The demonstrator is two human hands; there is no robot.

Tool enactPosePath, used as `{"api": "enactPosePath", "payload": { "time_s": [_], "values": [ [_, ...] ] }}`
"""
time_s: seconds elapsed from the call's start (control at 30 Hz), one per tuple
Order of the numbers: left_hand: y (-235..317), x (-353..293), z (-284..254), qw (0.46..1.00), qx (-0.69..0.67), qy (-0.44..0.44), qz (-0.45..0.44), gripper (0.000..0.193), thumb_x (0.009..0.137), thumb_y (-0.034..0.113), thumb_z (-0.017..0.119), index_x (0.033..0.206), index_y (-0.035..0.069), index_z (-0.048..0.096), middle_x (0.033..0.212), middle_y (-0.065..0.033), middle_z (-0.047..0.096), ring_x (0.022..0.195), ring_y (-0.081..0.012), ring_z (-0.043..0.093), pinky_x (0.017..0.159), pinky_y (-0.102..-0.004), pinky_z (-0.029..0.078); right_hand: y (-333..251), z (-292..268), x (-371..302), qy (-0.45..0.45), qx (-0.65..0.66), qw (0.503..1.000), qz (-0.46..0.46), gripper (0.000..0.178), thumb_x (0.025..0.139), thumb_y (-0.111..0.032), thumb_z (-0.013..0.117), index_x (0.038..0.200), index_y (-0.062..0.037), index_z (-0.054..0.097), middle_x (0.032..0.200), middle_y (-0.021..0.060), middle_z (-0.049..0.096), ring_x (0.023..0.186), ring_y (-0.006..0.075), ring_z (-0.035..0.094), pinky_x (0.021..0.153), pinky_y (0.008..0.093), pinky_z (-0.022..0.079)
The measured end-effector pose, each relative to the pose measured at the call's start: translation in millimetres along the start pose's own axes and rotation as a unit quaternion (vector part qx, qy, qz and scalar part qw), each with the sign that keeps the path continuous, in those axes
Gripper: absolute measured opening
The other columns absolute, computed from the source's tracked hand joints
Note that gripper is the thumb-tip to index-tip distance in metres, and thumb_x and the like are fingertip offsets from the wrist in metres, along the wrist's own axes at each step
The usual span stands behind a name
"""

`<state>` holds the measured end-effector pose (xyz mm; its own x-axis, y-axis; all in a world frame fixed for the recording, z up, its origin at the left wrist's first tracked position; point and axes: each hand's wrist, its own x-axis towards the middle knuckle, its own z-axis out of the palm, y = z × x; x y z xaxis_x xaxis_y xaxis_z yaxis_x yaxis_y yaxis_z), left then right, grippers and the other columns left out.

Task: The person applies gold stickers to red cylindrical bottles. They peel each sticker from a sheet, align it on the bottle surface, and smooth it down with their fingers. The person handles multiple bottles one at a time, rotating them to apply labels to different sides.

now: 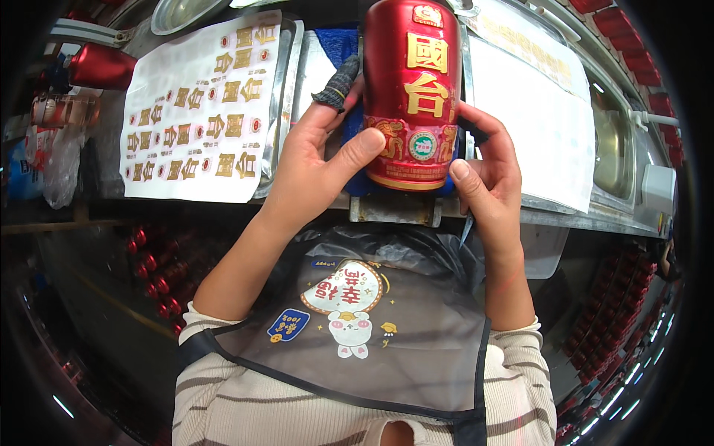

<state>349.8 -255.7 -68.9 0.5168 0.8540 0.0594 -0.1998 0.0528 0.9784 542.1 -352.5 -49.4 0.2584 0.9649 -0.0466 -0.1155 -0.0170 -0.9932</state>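
Note:
A glossy red bottle (411, 126) with raised gold characters and a patterned lower band lies on a blue cloth (336, 46) over a small metal stand (395, 211). My left hand (320, 152) grips its left side, thumb on the front near the lower band; a dark knitted cover (339, 85) wraps one finger. My right hand (491, 167) holds the bottle's right side, its fingertips partly hidden behind it. A thin pointed metal tool (467, 229) sticks out below my right palm; its upper part is hidden in the hand.
Left of the bottle lies a white sheet (160, 111) of gold character stickers on a metal tray (290, 74). More white sheets (532, 134) lie at the right beside a metal basin (616, 141). Another red bottle (103, 67) is at the far left. Several red bottles (160, 279) stand below the bench.

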Motion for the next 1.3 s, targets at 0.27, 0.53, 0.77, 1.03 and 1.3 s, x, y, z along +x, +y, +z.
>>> {"api": "enactPosePath", "payload": {
  "time_s": [0.27,0.53,0.77,1.03,1.3],
  "values": [
    [2.2,-4.4,-1.1,0.998,0.035,-0.043,0.001,0.075,0.086,0.02,0.079,0.145,-0.004,0.04,0.141,-0.0133,0.051,0.13,-0.0198,0.047,0.11,-0.0344,0.036,7.3,-1.0,-0.5,0.004,-0.025,0.999,-0.023,0.06,0.089,-0.012,0.067,0.142,0.0018,0.043,0.135,0.0117,0.05,0.07,-0.0005,0.05,0.06,0.014,0.04],
    [2.2,-3.4,-1.8,0.998,0.033,-0.056,0.004,0.079,0.086,0.019,0.079,0.147,-0.005,0.035,0.144,-0.0154,0.048,0.134,-0.0219,0.044,0.113,-0.0356,0.033,7.2,-3.7,-2.2,-0.006,-0.019,1.0,-0.016,0.059,0.088,-0.01,0.071,0.141,-0.0024,0.046,0.128,0.0041,0.052,0.064,-0.0008,0.051,0.057,0.015,0.041],
    [4.4,-3.9,-0.5,0.998,0.019,-0.057,-0.005,0.078,0.087,0.017,0.078,0.148,-0.005,0.034,0.145,-0.0154,0.046,0.134,-0.0219,0.043,0.113,-0.0357,0.033,8.1,-1.1,-0.4,0.004,-0.039,0.999,-0.025,0.062,0.084,-0.01,0.075,0.139,-0.0026,0.047,0.124,0.0038,0.052,0.061,-0.0017,0.049,0.054,0.0142,0.039],
    [4.6,-3.3,0.1,0.999,0.013,-0.049,-0.011,0.077,0.085,0.018,0.079,0.146,-0.003,0.037,0.142,-0.0127,0.049,0.132,-0.0203,0.045,0.112,-0.0352,0.035,3.1,3.5,0.1,0.015,-0.022,1.0,-0.014,0.059,0.085,-0.007,0.074,0.137,-0.0011,0.047,0.126,0.007,0.055,0.062,-0.0011,0.05,0.055,0.0142,0.041],
    [4.4,-6.6,-2.3,0.997,0.067,-0.04,0.004,0.075,0.085,0.019,0.08,0.145,-0.002,0.04,0.137,-0.0112,0.052,0.129,-0.0201,0.047,0.111,-0.035,0.035,-7.0,-46.1,7.9,0.204,0.309,0.925,0.09,0.026,0.086,-0.005,0.067,0.11,0.0021,0.062,0.094,0.007,0.064,0.081,0.0091,0.062,0.073,0.0242,0.052]
  ]
}}
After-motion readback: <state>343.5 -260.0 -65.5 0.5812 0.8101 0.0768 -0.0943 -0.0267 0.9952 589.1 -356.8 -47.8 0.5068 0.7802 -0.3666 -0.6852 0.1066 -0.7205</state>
